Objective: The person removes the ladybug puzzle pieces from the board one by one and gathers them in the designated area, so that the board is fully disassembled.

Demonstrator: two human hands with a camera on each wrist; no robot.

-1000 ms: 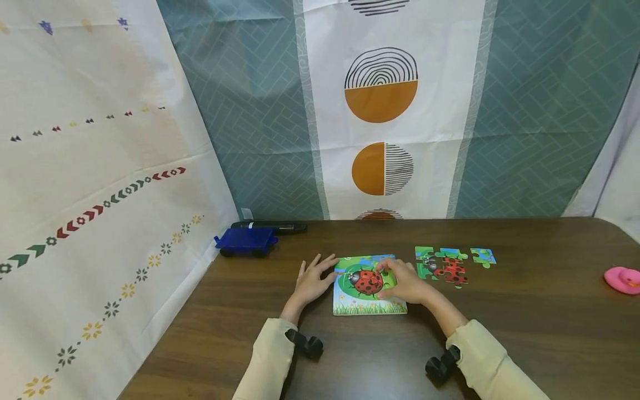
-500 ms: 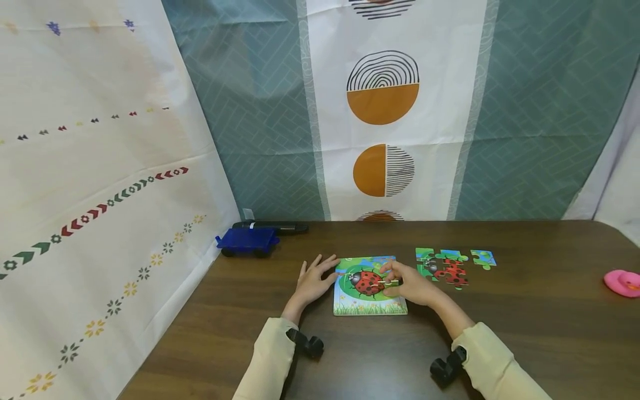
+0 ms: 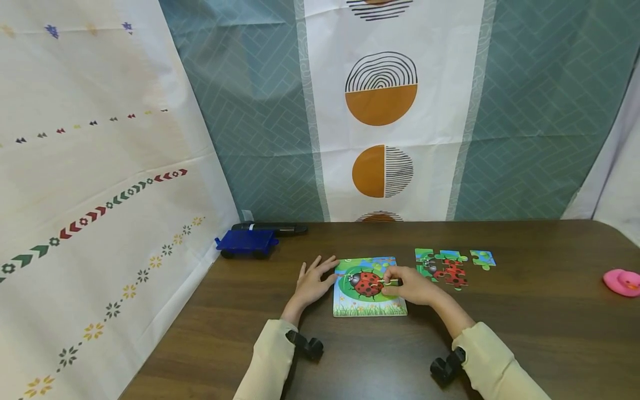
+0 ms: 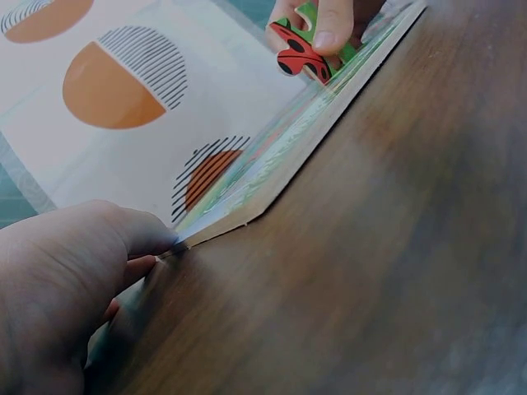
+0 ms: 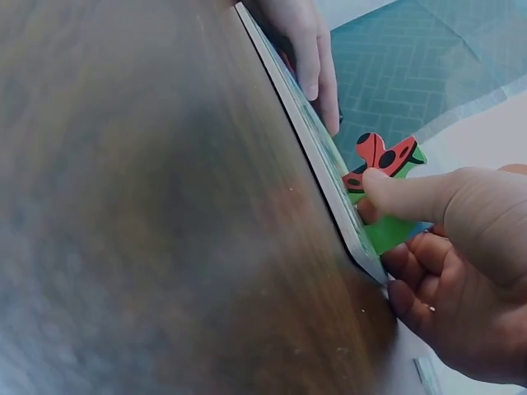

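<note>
- And here's the right hand (image 3: pixel 412 286), thumb and fingertips pinching a puzzle piece (image 5: pixel 385 156), red with black spots along one end and green below
- That piece is tipped up on edge over the right part of the ladybug board (image 3: pixel 356 309) (whether its lower side touches, I can't tell)
- Over on the other flank, the left hand (image 3: pixel 311 285), fingers spread and fairly straight, rests at the board's left edge, thumb touching it
- The board itself lies flat on the tabletop (image 3: pixel 540 333), grass border toward the person
- Just right of it, a cluster of pieces (image 3: pixel 452 272) shows more ladybug, with a single blue-and-green piece (image 3: pixel 483 258) just beside them, apart
- Out on the far left, a blue toy cart (image 3: pixel 246 242), a black pen (image 3: pixel 285 228) right behind it
- Way out right, a pink duck (image 3: pixel 622 282)
- Behind everything, a patterned teal-and-white cloth (image 3: pixel 545 111)
</note>
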